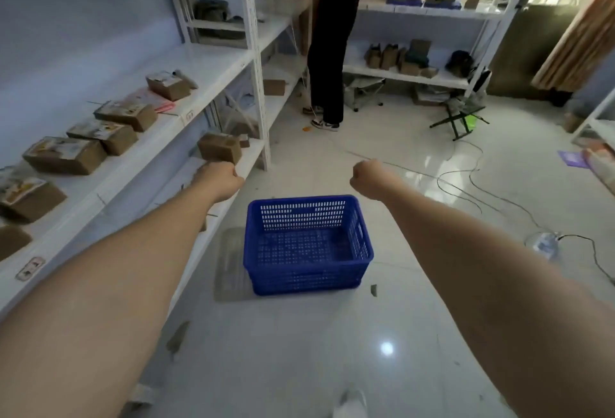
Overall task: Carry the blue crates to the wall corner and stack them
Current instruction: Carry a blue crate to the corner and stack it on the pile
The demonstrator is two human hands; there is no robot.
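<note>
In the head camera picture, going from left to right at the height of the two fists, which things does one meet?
Cardboard boxes on the white shelf → left hand → right hand → grey cables on the floor → purple sheet on the floor

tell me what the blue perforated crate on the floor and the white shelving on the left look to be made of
The blue perforated crate looks like moulded plastic: uniform saturated colour, a regular grid of slots, a slight sheen. The white shelving unit seems to be painted metal: thin slotted uprights and flat smooth boards, though the boards' material is less certain.
</note>
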